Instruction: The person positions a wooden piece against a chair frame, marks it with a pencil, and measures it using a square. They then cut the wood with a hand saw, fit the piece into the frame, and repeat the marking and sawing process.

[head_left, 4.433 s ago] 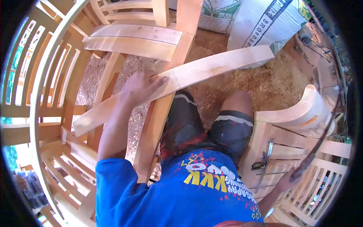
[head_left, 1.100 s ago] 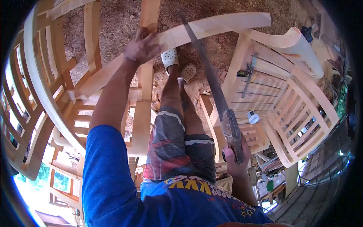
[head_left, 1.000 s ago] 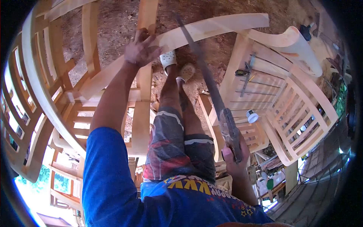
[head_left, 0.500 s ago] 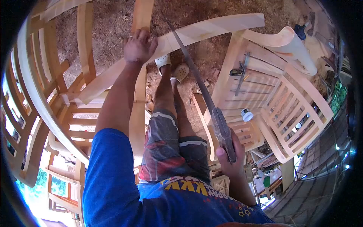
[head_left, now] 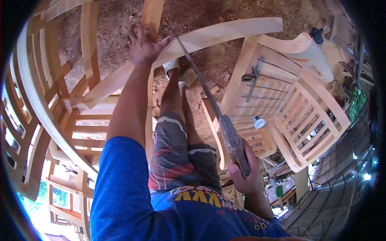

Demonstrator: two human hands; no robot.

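Note:
A handsaw (head_left: 230,134) slants across the middle, its wooden handle wrapped by my right hand (head_left: 248,174). Its long narrow blade crosses a pale curved board (head_left: 229,30), the tip reaching up past the board's far edge. My left hand (head_left: 144,47) rests over that board left of the blade, fingers spread and thumb stretched out toward the saw. Beneath the curved board runs a straight wooden plank (head_left: 151,16), close to my left fingers.
Slatted wooden furniture (head_left: 90,124) stands at left, with another slatted wooden seat (head_left: 273,90) at right. On that seat lie a metal square (head_left: 254,82), a small tape measure (head_left: 246,77) and a white cup (head_left: 258,121). My feet in clogs (head_left: 188,76) stand on sawdust-covered ground.
My left hand has spread its fingers and moved its thumb toward the blade. The saw and my right hand have drawn back slightly toward my body.

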